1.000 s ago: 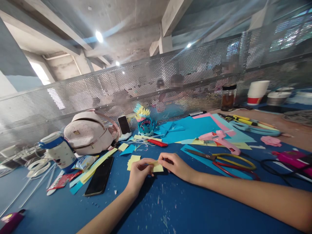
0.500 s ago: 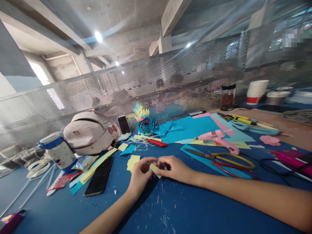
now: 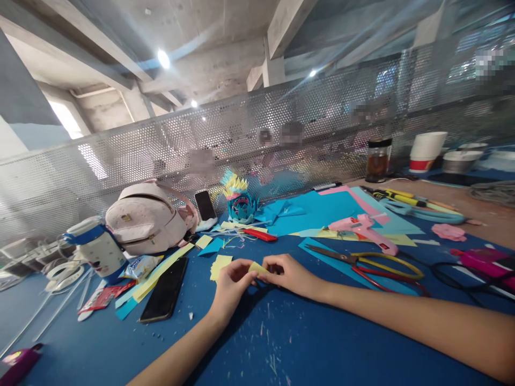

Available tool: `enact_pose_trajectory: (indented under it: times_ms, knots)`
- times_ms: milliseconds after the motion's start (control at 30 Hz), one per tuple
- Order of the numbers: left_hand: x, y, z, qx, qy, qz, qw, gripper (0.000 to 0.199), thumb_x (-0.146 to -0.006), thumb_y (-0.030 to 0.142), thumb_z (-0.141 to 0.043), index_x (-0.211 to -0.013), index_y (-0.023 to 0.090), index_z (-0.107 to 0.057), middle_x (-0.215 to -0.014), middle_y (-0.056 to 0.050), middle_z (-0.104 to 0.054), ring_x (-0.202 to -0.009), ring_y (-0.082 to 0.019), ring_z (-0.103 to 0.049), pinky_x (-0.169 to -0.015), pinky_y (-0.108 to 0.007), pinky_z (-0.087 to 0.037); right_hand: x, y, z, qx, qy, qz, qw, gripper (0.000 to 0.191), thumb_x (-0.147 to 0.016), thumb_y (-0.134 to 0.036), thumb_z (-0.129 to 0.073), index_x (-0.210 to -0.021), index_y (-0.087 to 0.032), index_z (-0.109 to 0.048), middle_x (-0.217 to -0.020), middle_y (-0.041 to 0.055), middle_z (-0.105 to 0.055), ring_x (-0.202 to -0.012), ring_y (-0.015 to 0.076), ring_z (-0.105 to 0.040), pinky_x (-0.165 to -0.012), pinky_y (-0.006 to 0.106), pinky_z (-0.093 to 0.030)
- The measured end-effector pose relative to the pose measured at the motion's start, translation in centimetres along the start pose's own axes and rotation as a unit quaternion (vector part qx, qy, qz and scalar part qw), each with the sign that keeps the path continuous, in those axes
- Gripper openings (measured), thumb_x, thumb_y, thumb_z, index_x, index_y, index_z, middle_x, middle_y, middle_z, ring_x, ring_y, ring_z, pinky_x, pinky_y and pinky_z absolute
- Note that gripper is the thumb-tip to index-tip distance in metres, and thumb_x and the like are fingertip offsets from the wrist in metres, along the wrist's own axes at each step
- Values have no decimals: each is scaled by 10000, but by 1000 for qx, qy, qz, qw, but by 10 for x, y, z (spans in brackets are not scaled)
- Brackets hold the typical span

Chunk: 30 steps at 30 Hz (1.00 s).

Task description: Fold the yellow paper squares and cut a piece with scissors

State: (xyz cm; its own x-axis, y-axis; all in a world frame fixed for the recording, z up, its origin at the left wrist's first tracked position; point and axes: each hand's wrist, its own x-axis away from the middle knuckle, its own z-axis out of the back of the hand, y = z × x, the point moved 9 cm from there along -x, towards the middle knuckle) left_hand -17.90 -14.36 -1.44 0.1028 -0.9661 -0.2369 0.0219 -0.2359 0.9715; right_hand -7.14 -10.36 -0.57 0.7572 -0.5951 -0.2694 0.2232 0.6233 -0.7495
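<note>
Between my two hands is a small piece of yellow paper (image 3: 258, 267), pinched at both sides just above the blue table (image 3: 257, 343). My left hand (image 3: 235, 281) is closed on its left end, thumb and fingertips together. On the right end, my right hand (image 3: 284, 273) grips with bent fingers; some fingertips are hidden behind the paper. Left of my left hand lies a stack of yellow paper pieces (image 3: 219, 266). Beyond the hands stands a folded-paper figure (image 3: 241, 201) in blue, with yellow points on top.
To the right lie scissors (image 3: 354, 259) on a blue strip and a pink glue gun (image 3: 360, 229). A red cutter (image 3: 259, 235) is ahead. A black phone (image 3: 164, 292), a cup (image 3: 98, 252) and a pale backpack (image 3: 145, 222) stand left. Blue sheets (image 3: 325, 212) spread behind.
The yellow paper has tilted and risen slightly between my fingers, and my left thumb has moved up to its edge. Both hands stay in nearly the same place.
</note>
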Motion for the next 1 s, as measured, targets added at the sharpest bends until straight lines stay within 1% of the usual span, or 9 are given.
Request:
enact_pose_trajectory:
  times_ms: [67, 133, 200, 267, 367, 500, 767, 900, 1000]
  knots:
    - [0, -1, 2, -22, 12, 5, 1000, 236, -674, 343, -727, -761, 129, -681, -663, -29, -669, -555, -128, -579, -557, -232, -479, 1, -1, -1, 20, -6, 3, 1000, 354, -813, -488, -548, -701, -154, -586, -607, -24, -537, -560, 102, -443, -498, 195, -295]
    - [0, 0, 3, -44, 15, 5, 999, 240, -672, 354, -725, -733, 124, -698, -648, -36, -669, -539, -123, -563, -542, -227, -462, 2, -4, -2, 42, -11, 9, 999, 341, -781, -485, -591, -688, -158, -575, -618, -25, -535, -572, 105, -446, -503, 194, -292]
    - [0, 2, 2, -57, 6, -5, 998, 231, -685, 351, -714, -731, 125, -718, -664, -39, -667, -548, -120, -554, -534, -219, -447, 3, -8, -1, 54, -12, 19, 998, 331, -808, -469, -566, -684, -162, -566, -630, -23, -541, -581, 108, -456, -513, 195, -292]
    - [0, 3, 1, -62, 0, -19, 998, 205, -697, 330, -705, -748, 134, -733, -690, -38, -665, -581, -121, -559, -539, -210, -441, 3, -13, 0, 58, -7, 32, 998, 338, -867, -443, -489, -691, -164, -560, -638, -16, -543, -591, 112, -465, -528, 198, -296]
    - [0, -1, 3, -56, 9, -13, 998, 197, -686, 291, -717, -815, 143, -734, -729, -42, -680, -619, -127, -579, -558, -206, -452, 3, -16, 2, 61, 1, 42, 997, 373, -911, -424, -416, -678, -161, -543, -629, -10, -530, -590, 116, -463, -539, 201, -304]
    - [-1, -7, 5, -42, 23, 9, 999, 285, -644, 278, -748, -889, 137, -711, -731, -46, -685, -559, -114, -573, -514, -205, -456, 3, -15, 1, 53, 0, 43, 998, 387, -910, -426, -418, -660, -154, -535, -611, -11, -512, -582, 115, -456, -536, 197, -310]
    - [-1, -8, 6, -36, 26, 16, 999, 291, -625, 294, -763, -856, 127, -709, -685, -46, -683, -556, -122, -593, -505, -200, -459, 3, -14, 2, 37, 1, 28, 999, 403, -899, -450, -432, -649, -154, -540, -573, -19, -500, -560, 112, -442, -511, 196, -304]
    - [-1, -9, 7, -34, 31, 29, 999, 273, -608, 305, -774, -805, 126, -714, -665, -46, -692, -546, -126, -594, -500, -206, -459, 3, -14, 2, 31, 0, 27, 999, 414, -900, -460, -427, -651, -153, -550, -571, -19, -504, -558, 112, -447, -512, 196, -310]
    - [-1, -9, 6, -22, 28, 34, 999, 272, -594, 322, -783, -770, 126, -716, -651, -47, -699, -546, -136, -606, -495, -211, -460, 3, -14, 3, 17, 3, 26, 1000, 387, -892, -446, -449, -667, -155, -569, -580, -20, -513, -557, 109, -456, -514, 197, -317]
